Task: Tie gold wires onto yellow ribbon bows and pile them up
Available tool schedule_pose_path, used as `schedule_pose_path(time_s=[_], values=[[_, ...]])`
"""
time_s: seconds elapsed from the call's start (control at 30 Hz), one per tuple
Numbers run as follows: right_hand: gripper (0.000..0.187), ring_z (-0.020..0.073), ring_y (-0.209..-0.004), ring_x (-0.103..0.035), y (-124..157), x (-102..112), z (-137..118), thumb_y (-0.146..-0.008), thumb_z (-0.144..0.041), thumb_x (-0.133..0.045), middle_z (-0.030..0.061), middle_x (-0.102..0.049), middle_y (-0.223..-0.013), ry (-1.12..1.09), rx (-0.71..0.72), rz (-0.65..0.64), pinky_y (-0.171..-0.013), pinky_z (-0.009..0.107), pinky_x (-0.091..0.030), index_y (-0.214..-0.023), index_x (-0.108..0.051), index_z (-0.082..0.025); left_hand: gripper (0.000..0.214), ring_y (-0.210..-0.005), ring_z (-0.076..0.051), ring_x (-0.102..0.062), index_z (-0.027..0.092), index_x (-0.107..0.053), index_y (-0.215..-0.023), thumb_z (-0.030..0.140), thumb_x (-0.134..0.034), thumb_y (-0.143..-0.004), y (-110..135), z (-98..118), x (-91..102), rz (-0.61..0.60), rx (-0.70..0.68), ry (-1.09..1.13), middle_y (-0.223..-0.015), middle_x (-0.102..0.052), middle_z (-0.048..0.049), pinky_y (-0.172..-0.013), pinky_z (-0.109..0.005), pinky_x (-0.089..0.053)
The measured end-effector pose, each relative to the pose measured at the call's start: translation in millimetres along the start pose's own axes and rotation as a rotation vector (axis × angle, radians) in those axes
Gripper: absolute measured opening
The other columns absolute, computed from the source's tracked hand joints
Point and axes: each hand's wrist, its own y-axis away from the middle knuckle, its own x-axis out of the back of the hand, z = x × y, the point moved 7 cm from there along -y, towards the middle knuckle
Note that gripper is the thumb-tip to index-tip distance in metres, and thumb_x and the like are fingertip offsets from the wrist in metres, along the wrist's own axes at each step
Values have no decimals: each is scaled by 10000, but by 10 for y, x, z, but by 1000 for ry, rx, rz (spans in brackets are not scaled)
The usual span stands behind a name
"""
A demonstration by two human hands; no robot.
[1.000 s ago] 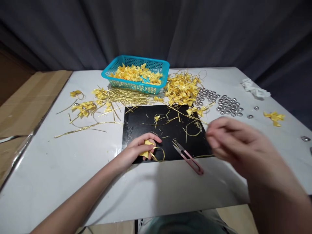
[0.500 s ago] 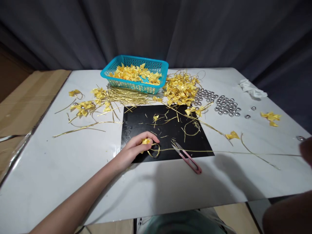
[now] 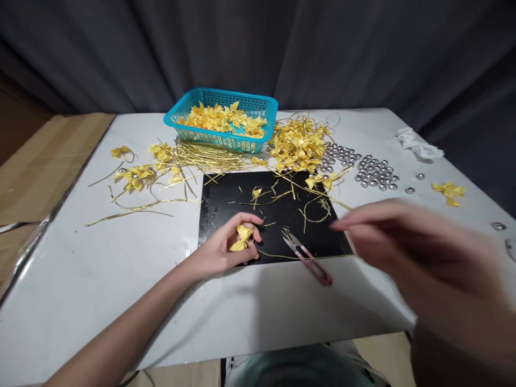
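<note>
My left hand (image 3: 229, 244) is closed on a yellow ribbon bow (image 3: 242, 236) above the front of a black mat (image 3: 229, 196). A thin gold cord (image 3: 278, 256) runs from the bow to the right, past thread snips (image 3: 308, 260) with pink handles, and goes out of sight at my right hand (image 3: 407, 247). That hand is smeared by motion over the mat's right edge, so its grip on the cord does not show clearly. The snips lie with their blades apart, near the front edge of the mat. Short gold cord scraps (image 3: 270, 223) are scattered on the mat.
A blue basket (image 3: 221, 141) of yellow bows stands at the back. Beside it are cut gold cords (image 3: 212, 157), a pile of corded bows (image 3: 298, 145) and silver beads (image 3: 377, 173). Loose bows (image 3: 137, 176) lie left, and a crumpled white tissue (image 3: 419, 144) back right.
My right hand has come in from the right edge toward the mat. My left hand has turned, showing more of the bow, and the cord loop beside it no longer shows.
</note>
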Motion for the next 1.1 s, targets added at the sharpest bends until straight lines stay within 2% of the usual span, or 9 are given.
schedule_pose_path(time_s=[0.07,0.13,0.23,0.3,0.4,0.53,0.77,0.97,1.1], values=[[114,72,-437,-423,-60,-403,47,-883,-247,-492,-31,-494,-538,-28,56,-166,-402,190,-324,-841,-593,-215,375,-691,-104,-572,219,-439,-1106,154,-592,-770,26,16,-55,-64,-1,9,-908,-506,-7,-607,-230,-432],[131,63,-459,-450,-114,-698,104,-883,-220,-485,-10,-581,-627,10,167,-252,-431,190,-342,-863,-607,-180,383,-680,-103,-581,218,-423,-1118,128,-573,-778,53,33,-101,-121,0,17,-867,-523,3,-617,-233,-441],[131,107,-763,-588,-127,-913,146,-881,-163,-477,48,-646,-887,48,347,-304,-667,210,-449,-868,-607,-161,414,-647,-107,-580,212,-390,-1146,96,-550,-783,84,20,-131,-184,32,29,-750,-551,22,-587,-222,-434],[152,139,-955,-578,-93,-991,170,-887,-145,-458,59,-638,-987,71,387,-394,-777,231,-449,-863,-606,-168,447,-638,-109,-586,217,-374,-1176,88,-541,-783,95,15,-128,-203,31,51,-740,-558,24,-567,-214,-430],[185,131,-944,-580,-64,-1013,201,-898,-133,-431,37,-644,-960,109,374,-461,-780,230,-443,-858,-603,-186,503,-640,-103,-599,246,-373,-1204,77,-547,-763,96,11,-121,-213,19,80,-838,-547,10,-534,-199,-425],[155,118,-840,-576,-101,-954,210,-880,-112,-458,34,-634,-851,63,384,-394,-725,220,-445,-842,-598,-168,487,-625,-95,-599,241,-399,-1177,90,-579,-751,58,-13,-120,-178,22,126,-819,-542,14,-522,-185,-441],[115,92,-775,-571,-178,-774,226,-850,-74,-499,52,-612,-860,35,390,-211,-668,202,-445,-840,-597,-133,405,-730,-105,-614,231,-513,-1036,180,-703,-682,13,-5,99,172,-74,238,-1056,-522,-16,-555,-183,-495],[118,73,-705,-550,-164,-763,203,-847,-76,-500,42,-617,-849,25,395,-198,-595,182,-425,-842,-602,-136,238,-691,-99,-616,157,-583,-796,248,-748,-650,8,-128,121,233,77,315,-739,-631,6,-632,-186,-488],[118,65,-623,-539,-179,-769,288,-845,-120,-515,46,-630,-872,-18,249,-153,-532,184,-412,-821,-628,-143,344,-737,-88,-621,176,-563,-885,197,-773,-613,1,-130,132,289,51,369,-843,-650,13,-721,-197,-477]])
